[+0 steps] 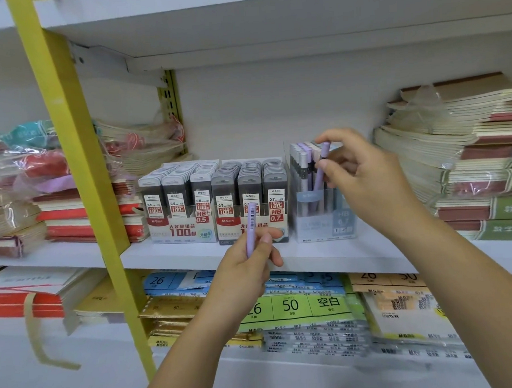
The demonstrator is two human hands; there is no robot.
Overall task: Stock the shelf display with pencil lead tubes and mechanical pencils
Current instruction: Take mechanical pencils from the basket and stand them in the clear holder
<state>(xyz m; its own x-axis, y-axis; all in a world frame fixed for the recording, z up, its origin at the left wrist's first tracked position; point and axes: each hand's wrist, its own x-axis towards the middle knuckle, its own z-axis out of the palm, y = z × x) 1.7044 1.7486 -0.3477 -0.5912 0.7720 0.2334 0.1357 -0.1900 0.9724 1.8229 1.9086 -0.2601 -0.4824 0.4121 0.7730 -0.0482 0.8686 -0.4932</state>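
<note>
Right hand (365,174): thumb and forefinger pinch a lilac mechanical pencil (321,170) near its cap, the other fingers loosely curled. The pencil leans, its lower end already inside the clear pencil box (323,220), which stands right of centre on the shelf (178,254), close to the front edge. We judge the high pinch is meant to leave the barrel free to slide down among the pencils standing there.

Left hand (246,270): fingers wrapped round the lower half of a second pencil (251,223), held upright with the barcode toward us, just out from the shelf's front edge and before the 0.7 lead box (275,204). We read it as kept in reserve for the same box.

The 0.5 lead box (179,217) and the 0.7 box sit side by side, just left of the pencil box. Printed faces meet the front edge, so grades read at a glance. Their rows of tubes look full; we take the lead part as done, pencils remaining.

Notebook stacks (467,161) crowd the right end.
</note>
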